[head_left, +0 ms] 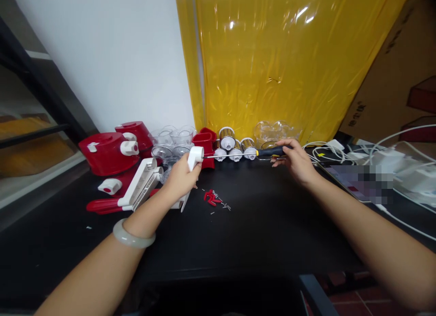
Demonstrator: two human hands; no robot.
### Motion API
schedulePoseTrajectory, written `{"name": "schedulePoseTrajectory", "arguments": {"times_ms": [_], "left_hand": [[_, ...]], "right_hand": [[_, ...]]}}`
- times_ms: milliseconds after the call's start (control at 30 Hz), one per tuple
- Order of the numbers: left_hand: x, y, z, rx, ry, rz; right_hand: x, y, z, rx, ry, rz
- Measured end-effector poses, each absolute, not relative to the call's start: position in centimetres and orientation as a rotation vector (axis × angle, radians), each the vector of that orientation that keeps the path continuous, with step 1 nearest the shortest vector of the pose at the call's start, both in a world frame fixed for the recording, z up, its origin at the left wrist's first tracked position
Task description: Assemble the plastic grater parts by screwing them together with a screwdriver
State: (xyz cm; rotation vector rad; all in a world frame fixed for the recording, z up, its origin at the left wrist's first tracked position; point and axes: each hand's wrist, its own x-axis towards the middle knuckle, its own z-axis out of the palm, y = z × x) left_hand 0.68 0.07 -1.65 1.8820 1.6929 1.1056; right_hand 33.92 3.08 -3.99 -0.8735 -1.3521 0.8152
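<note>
My left hand point(180, 176) is closed around a white plastic part point(195, 156) whose round end faces right. In my right hand point(297, 160) is a screwdriver point(270, 151) with a black and yellow handle, held level by the fingers. Its long thin shaft runs left, and the tip meets the round end of the white part; whether it touches a screw inside cannot be seen. A thin metal tool, partly hidden, shows just under the handle by my right fingers. Below, on the black table point(265, 229), lie small red pieces point(211, 198) and several loose screws point(226, 207).
Red housings point(105, 152) and a white handle piece point(139, 184) stand at left. Along the back are clear plastic cups point(182, 134), red funnels point(204, 138) and grater drums point(227, 138). A tablet point(344, 180) and white cables point(402, 164) lie at right, before a yellow plastic curtain point(272, 57).
</note>
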Motion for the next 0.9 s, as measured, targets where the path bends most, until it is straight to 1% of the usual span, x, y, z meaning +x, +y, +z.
{"name": "schedulePoseTrajectory", "arguments": {"times_ms": [200, 600, 900], "left_hand": [[0.71, -0.07, -1.41, 1.921, 1.706, 1.094], [1.0, -0.54, -0.78, 1.915, 1.746, 1.111], [0.84, -0.32, -1.04, 1.936, 1.724, 1.118]], "right_hand": [[33.9, 2.89, -3.89, -0.881, -1.352, 0.851], [33.65, 2.84, -4.13, -0.936, -1.398, 0.776], [33.93, 3.18, -4.12, -0.884, -1.304, 0.967]]}}
